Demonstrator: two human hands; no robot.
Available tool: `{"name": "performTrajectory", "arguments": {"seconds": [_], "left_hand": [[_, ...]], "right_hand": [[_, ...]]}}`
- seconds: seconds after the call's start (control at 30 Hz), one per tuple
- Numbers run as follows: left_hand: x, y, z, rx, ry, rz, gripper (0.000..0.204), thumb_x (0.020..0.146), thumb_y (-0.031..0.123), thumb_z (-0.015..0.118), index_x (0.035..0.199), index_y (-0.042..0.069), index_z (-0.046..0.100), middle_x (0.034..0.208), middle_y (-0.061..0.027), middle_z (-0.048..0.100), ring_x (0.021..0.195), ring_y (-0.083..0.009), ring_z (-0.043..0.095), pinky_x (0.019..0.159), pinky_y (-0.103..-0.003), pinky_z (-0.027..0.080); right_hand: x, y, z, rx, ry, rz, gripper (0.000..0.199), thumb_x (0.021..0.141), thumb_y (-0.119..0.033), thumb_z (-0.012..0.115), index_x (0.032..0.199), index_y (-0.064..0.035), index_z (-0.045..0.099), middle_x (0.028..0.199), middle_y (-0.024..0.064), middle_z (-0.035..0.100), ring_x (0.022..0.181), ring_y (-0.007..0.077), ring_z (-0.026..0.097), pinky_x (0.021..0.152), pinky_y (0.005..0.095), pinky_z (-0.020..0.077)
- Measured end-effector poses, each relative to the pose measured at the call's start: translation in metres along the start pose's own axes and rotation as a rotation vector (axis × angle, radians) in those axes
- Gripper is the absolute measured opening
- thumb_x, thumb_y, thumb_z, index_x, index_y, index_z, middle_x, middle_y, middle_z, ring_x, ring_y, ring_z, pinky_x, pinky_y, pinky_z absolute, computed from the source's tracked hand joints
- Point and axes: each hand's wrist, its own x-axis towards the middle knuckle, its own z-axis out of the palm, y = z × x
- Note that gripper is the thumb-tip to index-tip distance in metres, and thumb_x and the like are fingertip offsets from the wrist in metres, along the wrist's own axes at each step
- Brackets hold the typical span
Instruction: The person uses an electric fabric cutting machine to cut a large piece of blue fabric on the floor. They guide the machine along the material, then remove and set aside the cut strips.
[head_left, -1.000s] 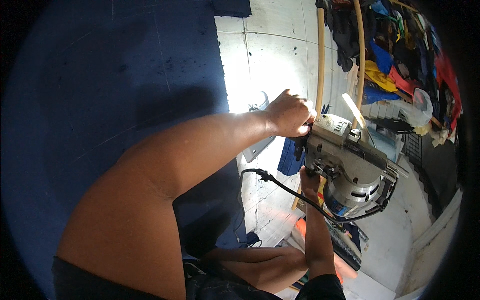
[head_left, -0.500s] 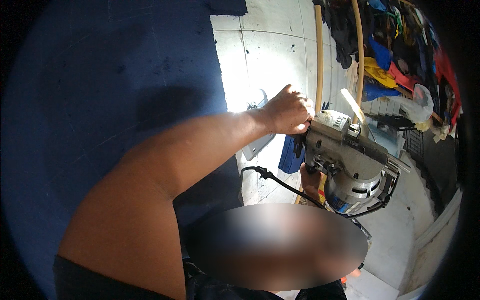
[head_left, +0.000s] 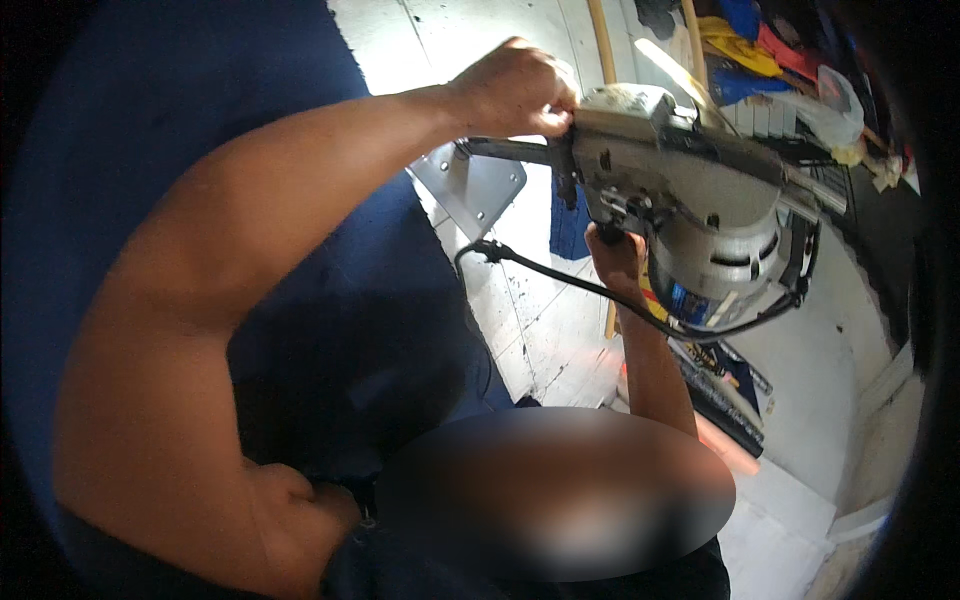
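Note:
A metal electric cloth-cutting machine (head_left: 672, 178) with a silver motor housing is held tilted, right of centre. A dark upright joins it to a grey base plate (head_left: 490, 188). My left hand (head_left: 520, 88) reaches across from the left, its fingers curled closed at the top end of the machine by the upright. Below the housing, my right hand (head_left: 618, 260) is wrapped round the machine's dark handle. A black power cable (head_left: 575, 287) loops under the motor. Dark blue fabric (head_left: 335, 310) spreads over the left side, its edge near the base plate.
White tiled surface (head_left: 535, 300) shows beside the fabric. Wooden poles (head_left: 602, 40), a clear plastic bag (head_left: 835, 110) and a heap of coloured cloth (head_left: 740, 45) lie beyond the machine. Rolls and loose items (head_left: 725, 400) lie at the lower right. A blurred oval covers the bottom middle.
The machine and both hands have shifted upward in the picture, and the machine looks larger. More of the right forearm and the base plate now shows. Both hands stay on the machine.

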Motion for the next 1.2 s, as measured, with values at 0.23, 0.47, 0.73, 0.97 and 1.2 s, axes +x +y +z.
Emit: {"name": "performTrajectory", "arguments": {"seconds": [0.23,0.47,0.73,0.97,1.2], "left_hand": [[0.005,0.003,0.008,0.002,0.051,0.011,0.022,0.085,0.026,0.069,0.095,0.008,0.075,0.084,-0.0094,0.07,0.085,-0.0241,0.066,0.087,-0.041,0.047],[0.008,0.017,-0.003,0.113,-0.017,-0.049,0.027,0.085,0.028,0.067,0.097,0.006,0.077,0.089,-0.0116,0.074,0.083,-0.0234,0.072,0.088,-0.037,0.052],[0.007,0.021,-0.007,0.132,-0.043,-0.067,0.027,0.087,0.031,0.068,0.096,0.006,0.075,0.085,-0.009,0.07,0.083,-0.0212,0.068,0.089,-0.038,0.048],[0.011,0.016,0.002,0.114,0.03,-0.027,0.025,0.084,0.029,0.069,0.094,0.008,0.076,0.084,-0.0092,0.072,0.079,-0.0235,0.07,0.086,-0.04,0.049],[0.006,0.012,-0.008,0.13,0.003,-0.052,0.028,0.086,0.034,0.068,0.094,0.009,0.076,0.084,-0.0067,0.07,0.083,-0.0226,0.068,0.089,-0.041,0.045]], "right_hand": [[-0.006,0.049,0.022,1.422,-0.095,0.114,0.02,0.087,-0.022,0.07,0.079,-0.0059,0.062,0.076,0.0031,0.063,0.071,0.0117,0.058,0.072,0.0315,0.048],[-0.009,0.01,0.0,-0.027,0.057,-0.115,0.023,0.093,-0.034,0.059,0.088,-0.0112,0.056,0.086,0.0053,0.058,0.088,0.0167,0.058,0.096,0.0417,0.0451],[-0.003,0.035,0.005,-0.417,-0.049,-0.24,0.027,0.095,-0.031,0.055,0.11,-0.0143,0.041,0.109,0.0027,0.046,0.116,0.0162,0.049,0.11,0.0557,0.0333],[-0.002,0.076,0.022,-2.058,0.428,-0.728,0.03,0.093,-0.032,0.059,0.108,-0.0116,0.042,0.107,0.0069,0.051,0.112,0.0219,0.055,0.107,0.0566,0.0358],[0.001,0.028,0.011,-0.367,0.083,-0.258,0.025,0.092,-0.034,0.058,0.098,-0.012,0.046,0.091,0.0084,0.053,0.098,0.0175,0.055,0.1,0.0458,0.042]]}}
